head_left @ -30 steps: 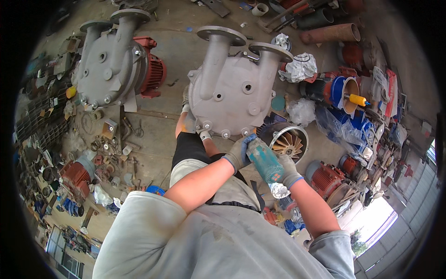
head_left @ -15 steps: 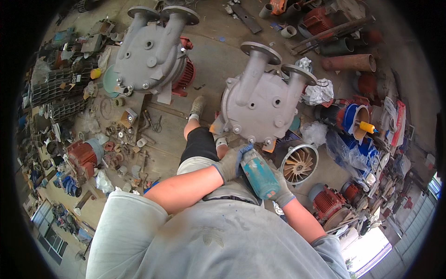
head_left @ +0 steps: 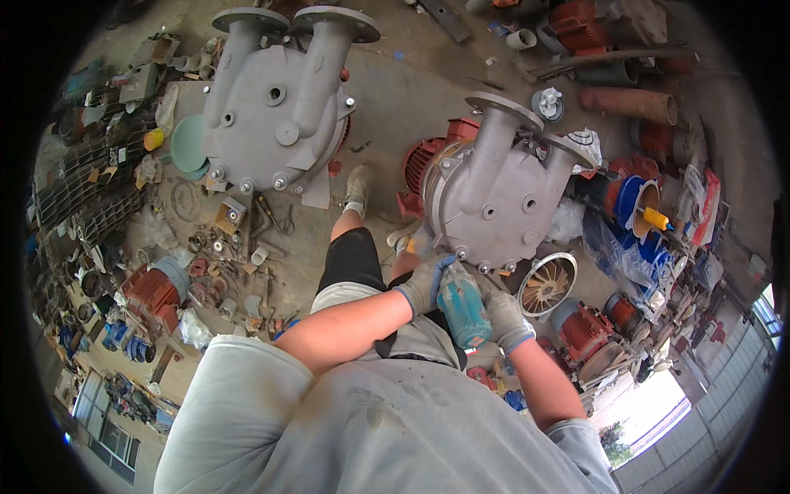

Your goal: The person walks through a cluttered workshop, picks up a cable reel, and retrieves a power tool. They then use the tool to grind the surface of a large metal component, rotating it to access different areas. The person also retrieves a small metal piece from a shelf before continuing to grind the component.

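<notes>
Between the clasping fingers of the left hand and right hand, a teal power tool was held in the head view, while just beyond them bolts were already seated in the grey casing, their tightness indeterminable.

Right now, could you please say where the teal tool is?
In the head view, the teal tool is right of centre, held between the left hand and right hand, just below the right grey pump.
</notes>
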A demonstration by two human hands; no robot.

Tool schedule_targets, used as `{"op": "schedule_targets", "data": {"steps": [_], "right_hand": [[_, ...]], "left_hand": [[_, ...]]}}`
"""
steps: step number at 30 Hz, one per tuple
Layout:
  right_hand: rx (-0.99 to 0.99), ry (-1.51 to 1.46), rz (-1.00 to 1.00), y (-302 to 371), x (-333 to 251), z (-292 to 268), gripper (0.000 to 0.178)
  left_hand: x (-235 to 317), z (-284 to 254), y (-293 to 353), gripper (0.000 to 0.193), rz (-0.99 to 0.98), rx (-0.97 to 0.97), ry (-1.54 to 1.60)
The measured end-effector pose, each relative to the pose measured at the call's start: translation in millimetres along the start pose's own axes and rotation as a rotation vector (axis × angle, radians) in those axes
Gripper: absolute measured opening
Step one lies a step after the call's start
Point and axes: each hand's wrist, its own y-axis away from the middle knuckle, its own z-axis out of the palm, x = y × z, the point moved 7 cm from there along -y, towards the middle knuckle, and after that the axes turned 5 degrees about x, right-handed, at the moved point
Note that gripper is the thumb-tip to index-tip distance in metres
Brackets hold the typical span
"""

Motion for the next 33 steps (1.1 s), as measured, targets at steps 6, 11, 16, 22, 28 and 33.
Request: {"op": "schedule_targets", "data": {"steps": [6,11,16,22,28,33], "right_hand": [[-0.043,-0.012,0.015,-17,2,-32,0.065],[-0.028,-0.032,0.056,-11,-2,-31,0.052],[0.046,-0.093,0.086,-2,-10,-28,0.050],[0.218,-0.251,-0.025,27,-15,-36,0.045],[0.619,-0.492,-0.082,67,23,-42,0.055],[0.751,-1.239,-0.253,40,63,-94,0.057]], "left_hand": [[4,7,-12,0.023,-0.001,-0.049,0.011],[7,-3,-19,0.028,-0.014,-0.012,-0.064],[12,-7,-25,0.040,-0.195,-0.164,-0.232],[24,13,1,0.043,-0.046,0.080,-0.496],[4,134,47,0.022,0.214,0.023,-0.634],[7,244,10,0.023,0.281,-0.108,-0.713]]}}
